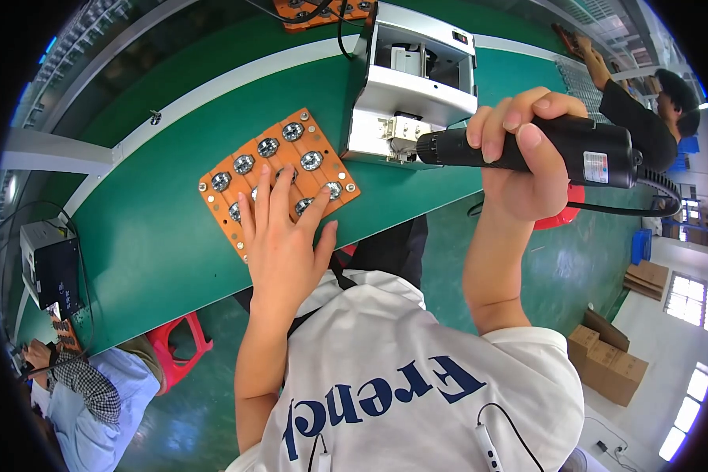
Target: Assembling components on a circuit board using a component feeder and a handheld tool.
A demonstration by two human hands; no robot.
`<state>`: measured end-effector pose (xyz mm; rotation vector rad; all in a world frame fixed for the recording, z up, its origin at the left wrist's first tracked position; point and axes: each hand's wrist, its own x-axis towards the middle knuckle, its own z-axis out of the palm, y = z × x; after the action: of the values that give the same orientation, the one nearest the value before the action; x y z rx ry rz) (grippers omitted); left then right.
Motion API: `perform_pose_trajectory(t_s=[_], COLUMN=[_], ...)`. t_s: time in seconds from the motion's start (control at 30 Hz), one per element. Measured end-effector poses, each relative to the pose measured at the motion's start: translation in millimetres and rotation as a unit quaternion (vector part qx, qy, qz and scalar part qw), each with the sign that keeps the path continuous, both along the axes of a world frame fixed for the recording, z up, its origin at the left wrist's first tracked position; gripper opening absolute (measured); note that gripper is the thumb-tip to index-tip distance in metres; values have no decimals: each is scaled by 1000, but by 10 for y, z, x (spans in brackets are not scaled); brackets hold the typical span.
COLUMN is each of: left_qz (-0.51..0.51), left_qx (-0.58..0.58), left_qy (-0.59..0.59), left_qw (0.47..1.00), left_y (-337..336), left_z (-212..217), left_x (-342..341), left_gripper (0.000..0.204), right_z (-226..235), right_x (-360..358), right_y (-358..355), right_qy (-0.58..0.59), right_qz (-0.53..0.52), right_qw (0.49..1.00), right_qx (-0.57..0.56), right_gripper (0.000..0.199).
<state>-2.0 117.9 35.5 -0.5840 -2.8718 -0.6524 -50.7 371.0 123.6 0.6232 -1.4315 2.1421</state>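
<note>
My left hand (281, 232) lies with fingers spread over an orange fixture plate (323, 140) on the green bench. Rows of round, shiny metallic parts (311, 160) sit in the plate, and my fingers cover some of them. Raised at the right, my right hand (519, 153) wraps round a black electric screwdriver (594, 145) held roughly level. Its narrow nose points left, at the lit front opening of a silver box-shaped machine (417, 93), which looks like a screw feeder. Whether the tip touches anything inside I cannot tell.
Another orange plate (295, 23) lies beyond the bench's pale rail. A black cable (645, 208) hangs from the screwdriver. A dark box-shaped device (51, 263) stands at far left. One co-worker (102, 401) sits lower left, another (645, 118) upper right. Red stools (182, 346) stand below the bench.
</note>
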Motion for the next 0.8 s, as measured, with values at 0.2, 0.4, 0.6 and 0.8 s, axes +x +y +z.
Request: perform_pose_trajectory(t_s=[0.2,0.4,0.6,0.8], left_qz=[-1,-2,-3,-4], left_qx=[2,4,5,4], left_qy=[-1,-1,2,2], left_qw=[1000,1000,1000,1000], left_y=[0,-3,-9,-11], left_z=[3,3,-9,-5], left_x=[1,-2,0,5], left_gripper=[37,36,37,37], right_z=[-64,-86,-63,27], right_x=[-13,-15,-39,-41], right_y=[47,16,-22,41], right_qy=[4,4,-5,-4], right_qz=[35,37,33,18], right_qw=[999,997,995,998], right_qx=[29,69,94,53], right_gripper=[27,22,20,24])
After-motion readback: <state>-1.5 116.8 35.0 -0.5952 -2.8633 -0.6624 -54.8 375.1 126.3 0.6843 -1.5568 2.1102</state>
